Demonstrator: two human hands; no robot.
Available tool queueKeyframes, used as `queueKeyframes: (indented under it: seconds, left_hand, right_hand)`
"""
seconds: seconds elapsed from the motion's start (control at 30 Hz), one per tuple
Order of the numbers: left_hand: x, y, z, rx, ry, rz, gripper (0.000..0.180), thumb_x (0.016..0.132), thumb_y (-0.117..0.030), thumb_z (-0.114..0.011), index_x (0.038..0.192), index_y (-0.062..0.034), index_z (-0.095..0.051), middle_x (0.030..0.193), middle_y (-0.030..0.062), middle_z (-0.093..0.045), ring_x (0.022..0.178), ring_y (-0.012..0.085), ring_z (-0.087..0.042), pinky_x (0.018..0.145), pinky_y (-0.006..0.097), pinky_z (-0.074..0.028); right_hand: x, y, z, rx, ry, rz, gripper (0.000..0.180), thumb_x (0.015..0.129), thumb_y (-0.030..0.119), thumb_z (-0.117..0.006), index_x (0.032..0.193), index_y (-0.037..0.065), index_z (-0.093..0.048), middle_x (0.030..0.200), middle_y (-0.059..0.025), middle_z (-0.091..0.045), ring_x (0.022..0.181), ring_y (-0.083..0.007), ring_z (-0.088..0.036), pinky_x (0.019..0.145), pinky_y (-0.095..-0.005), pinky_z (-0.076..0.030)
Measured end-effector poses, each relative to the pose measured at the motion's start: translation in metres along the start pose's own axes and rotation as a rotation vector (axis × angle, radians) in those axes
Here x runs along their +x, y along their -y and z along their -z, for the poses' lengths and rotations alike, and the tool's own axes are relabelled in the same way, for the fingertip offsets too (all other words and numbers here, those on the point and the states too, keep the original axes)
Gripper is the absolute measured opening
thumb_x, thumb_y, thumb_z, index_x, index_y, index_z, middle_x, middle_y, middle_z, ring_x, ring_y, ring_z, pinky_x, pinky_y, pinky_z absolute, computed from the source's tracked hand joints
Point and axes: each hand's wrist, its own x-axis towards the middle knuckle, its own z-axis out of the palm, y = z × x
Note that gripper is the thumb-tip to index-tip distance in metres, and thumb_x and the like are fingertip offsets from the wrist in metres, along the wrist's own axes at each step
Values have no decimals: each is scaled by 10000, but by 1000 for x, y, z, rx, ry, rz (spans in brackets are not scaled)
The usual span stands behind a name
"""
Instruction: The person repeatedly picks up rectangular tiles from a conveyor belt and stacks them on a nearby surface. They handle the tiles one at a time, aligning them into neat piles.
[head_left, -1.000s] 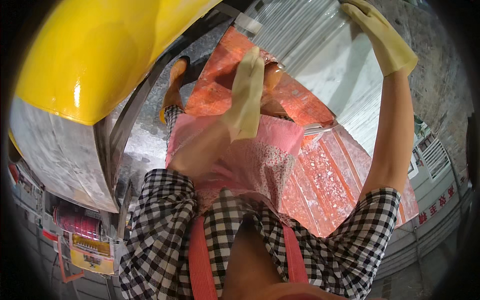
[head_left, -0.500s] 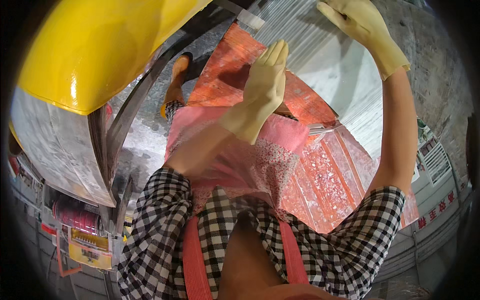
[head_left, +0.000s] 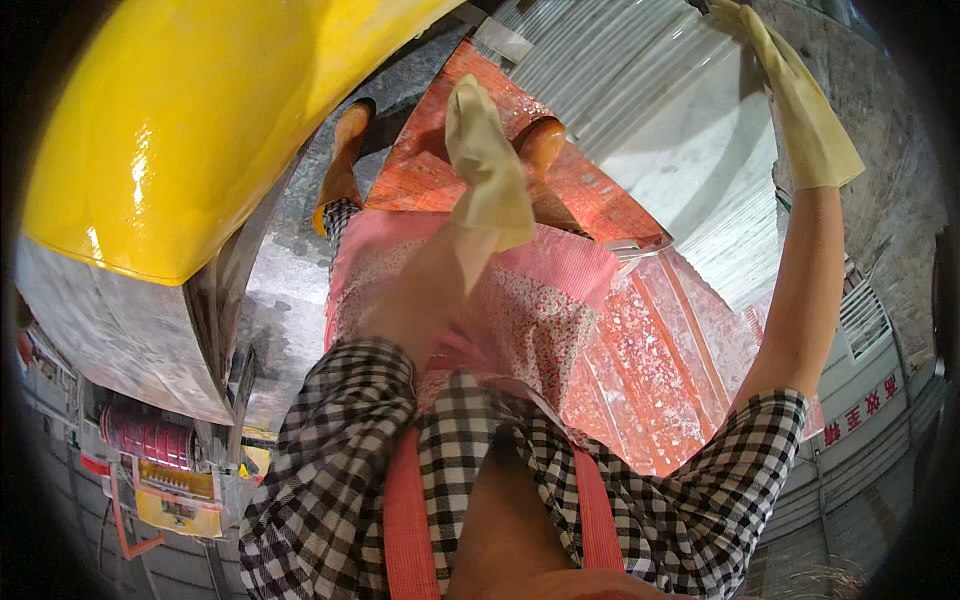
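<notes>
Both hands wear pale yellow rubber gloves. My left hand [head_left: 485,165] hovers in front of my pink apron [head_left: 470,300], over a worn orange-red board [head_left: 430,140]; its fingers are foreshortened and I cannot make out their pose. My right hand [head_left: 790,100] reaches far to the right, fingers stretched out along the right edge of a grey-white sheet stack [head_left: 690,150]. Fine parallel lines, like layered sheet edges, run across the stack's far part and lower right. Whether the right fingertips touch it I cannot tell. Neither hand shows a held object.
A large glossy yellow cover [head_left: 180,130] over a grey metal body [head_left: 120,320] fills the left side. More worn red boarding [head_left: 650,370] lies at my right front. Orange boots [head_left: 345,150] show beyond the apron. A dark pink roll [head_left: 150,435] sits at lower left.
My left hand has shifted left and turned, so its flat fingers no longer show. My right hand has moved right and straightened along the stack's edge. An orange boot has come into sight.
</notes>
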Motion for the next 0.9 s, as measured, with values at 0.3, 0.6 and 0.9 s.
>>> queueKeyframes:
  seconds: [0.3,0.6,0.9]
  left_hand:
    - [-28,-11,-39,41,-70,228,404,1028,-233,-452,1314,16,-591,1341,140,-579,1215,233,-551,996,344,-470]
    - [-10,-17,-38,162,-51,303,394,1039,-336,-474,1259,-42,-618,1215,97,-632,1056,225,-620,872,350,-520]
    - [54,25,-39,634,-60,78,570,953,-496,-581,1105,50,-642,959,115,-668,812,249,-604,735,435,-492]
  right_hand:
    - [11,45,-14,41,-20,-450,547,1045,437,-575,1303,-40,-648,1252,-125,-702,1201,-181,-615,1060,-292,-432]
    - [-17,41,-19,-329,-57,-160,414,1027,404,-593,1202,49,-716,1219,-106,-704,1141,-186,-618,1001,-276,-447]
    - [30,-70,-15,-962,-142,409,440,968,204,-624,1376,42,-588,1329,-166,-640,1262,-318,-593,1127,-465,-414]
